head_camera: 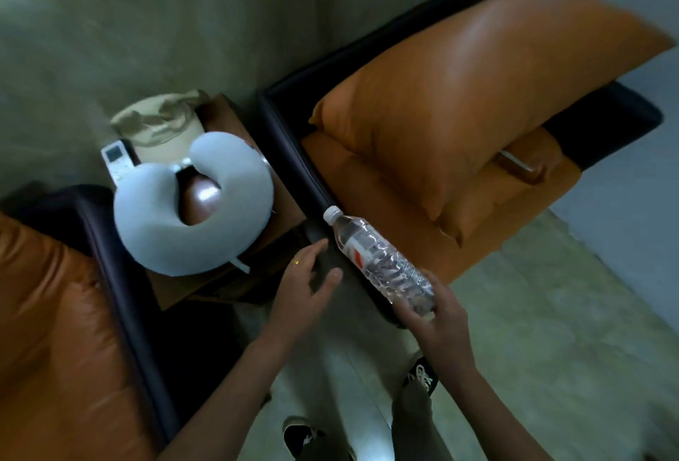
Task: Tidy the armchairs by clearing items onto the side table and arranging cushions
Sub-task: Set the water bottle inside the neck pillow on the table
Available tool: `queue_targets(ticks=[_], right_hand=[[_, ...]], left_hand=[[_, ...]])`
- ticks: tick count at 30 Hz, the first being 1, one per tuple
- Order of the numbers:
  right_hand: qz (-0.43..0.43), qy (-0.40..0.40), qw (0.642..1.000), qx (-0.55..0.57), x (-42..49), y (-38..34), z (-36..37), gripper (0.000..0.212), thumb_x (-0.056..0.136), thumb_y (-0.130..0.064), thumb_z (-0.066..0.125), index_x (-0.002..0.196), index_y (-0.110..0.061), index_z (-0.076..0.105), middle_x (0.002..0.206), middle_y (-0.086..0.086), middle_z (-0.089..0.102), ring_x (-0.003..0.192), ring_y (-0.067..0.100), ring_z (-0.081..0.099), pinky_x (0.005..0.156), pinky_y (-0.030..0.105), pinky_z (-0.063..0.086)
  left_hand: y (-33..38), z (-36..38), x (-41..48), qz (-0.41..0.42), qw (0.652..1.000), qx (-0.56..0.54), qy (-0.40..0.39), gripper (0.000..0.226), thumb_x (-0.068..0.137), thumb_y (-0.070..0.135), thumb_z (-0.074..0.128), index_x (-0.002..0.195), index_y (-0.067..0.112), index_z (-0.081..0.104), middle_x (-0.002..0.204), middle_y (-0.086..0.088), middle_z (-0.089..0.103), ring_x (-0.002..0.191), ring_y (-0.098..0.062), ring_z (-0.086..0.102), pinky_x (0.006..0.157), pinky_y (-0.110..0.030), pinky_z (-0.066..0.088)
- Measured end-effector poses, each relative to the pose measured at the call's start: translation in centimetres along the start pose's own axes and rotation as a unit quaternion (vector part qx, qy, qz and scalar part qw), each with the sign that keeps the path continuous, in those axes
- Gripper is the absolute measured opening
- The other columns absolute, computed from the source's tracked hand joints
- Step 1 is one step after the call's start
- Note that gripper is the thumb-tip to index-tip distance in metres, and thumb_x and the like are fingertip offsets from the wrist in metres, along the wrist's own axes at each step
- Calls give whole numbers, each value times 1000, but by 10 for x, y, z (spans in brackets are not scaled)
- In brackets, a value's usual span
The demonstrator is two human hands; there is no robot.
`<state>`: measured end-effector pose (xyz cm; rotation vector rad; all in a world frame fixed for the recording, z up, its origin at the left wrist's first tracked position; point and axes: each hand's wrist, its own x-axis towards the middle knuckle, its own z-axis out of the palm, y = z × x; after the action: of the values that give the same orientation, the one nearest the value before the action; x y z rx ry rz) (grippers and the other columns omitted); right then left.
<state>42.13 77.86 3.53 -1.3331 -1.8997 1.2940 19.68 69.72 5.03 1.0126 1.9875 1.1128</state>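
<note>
My right hand [437, 310] grips the base of a clear plastic water bottle [374, 255] with a white cap, held slanted over the dark armrest of the right armchair [294, 152]. My left hand [308, 284] hovers open beside it, fingers spread, just left of the bottle. On the brown side table [283, 218] between the chairs lie a pale neck pillow [191, 210], a beige cap [161, 119] and a white remote [117, 163]. A large orange cushion [477, 93] leans on the right armchair's seat.
A second orange armchair [55, 313] with a dark frame fills the lower left. A thin light object [514, 163] lies on the right seat behind the cushion. My shoes [420, 376] stand on pale floor below. A grey wall runs behind.
</note>
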Motion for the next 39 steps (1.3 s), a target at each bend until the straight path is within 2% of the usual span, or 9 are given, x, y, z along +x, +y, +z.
queue_targets(ticks=[4,7,11,17,23,30,33,36,39], right_hand=[[-51,-9,998,20,2,-57,36,61,81,-40,79,134,-20,57,120,-11,63,108,-4,59,82,9,47],[-81,-21,996,35,2,-90,62,59,83,-37,77,135,-28,51,122,-23,58,111,-8,57,86,10,47],[-96,-67,991,68,10,-125,95,66,80,-26,82,136,-35,47,122,-28,56,112,-5,59,85,12,50],[-115,-273,945,139,62,-165,122,74,84,-28,80,147,-33,42,142,-9,51,127,13,57,100,33,52],[-97,-421,894,117,123,-191,157,76,97,-28,64,152,-54,19,149,-13,47,130,11,55,97,30,55],[-124,-423,895,66,182,-212,220,78,93,-47,63,150,-59,10,155,-15,40,135,10,49,109,46,46],[-127,-405,904,53,201,-215,251,75,94,-46,60,149,-59,9,151,-8,46,129,14,55,104,46,50],[-118,-391,912,42,218,-218,276,73,91,-53,59,149,-55,15,150,-7,48,128,14,56,102,43,52],[-109,-388,914,37,232,-219,295,61,94,-45,62,148,-44,33,134,-26,57,120,1,59,95,27,54]], left_hand=[[25,-51,9,-8,996,-83,7,71,83,58,68,143,61,29,143,31,46,128,17,43,95,-20,49],[32,-87,15,-5,987,-155,29,89,79,52,77,153,44,28,145,23,50,125,0,58,91,-21,54],[37,-127,23,-21,980,-188,68,102,69,47,86,149,49,24,154,5,42,125,-12,60,96,-33,57],[31,-177,43,-46,978,-179,96,95,78,20,86,143,57,29,158,-2,35,129,-26,57,97,-45,56],[23,-207,73,-27,982,-170,80,98,79,1,81,149,49,33,150,2,47,121,-13,62,83,-26,58],[-8,-246,122,-26,983,-155,91,104,81,13,81,155,52,19,125,39,59,110,-13,63,88,-39,60],[-25,-261,141,-26,978,-172,112,108,85,3,77,158,48,11,149,22,48,122,-5,61,91,-28,56],[-44,-276,159,-32,973,-195,122,104,84,4,79,159,41,17,145,10,55,124,-9,61,91,-32,57],[-63,-280,175,-28,970,-197,142,88,83,5,80,154,30,35,138,9,61,122,-11,62,86,-28,58]])
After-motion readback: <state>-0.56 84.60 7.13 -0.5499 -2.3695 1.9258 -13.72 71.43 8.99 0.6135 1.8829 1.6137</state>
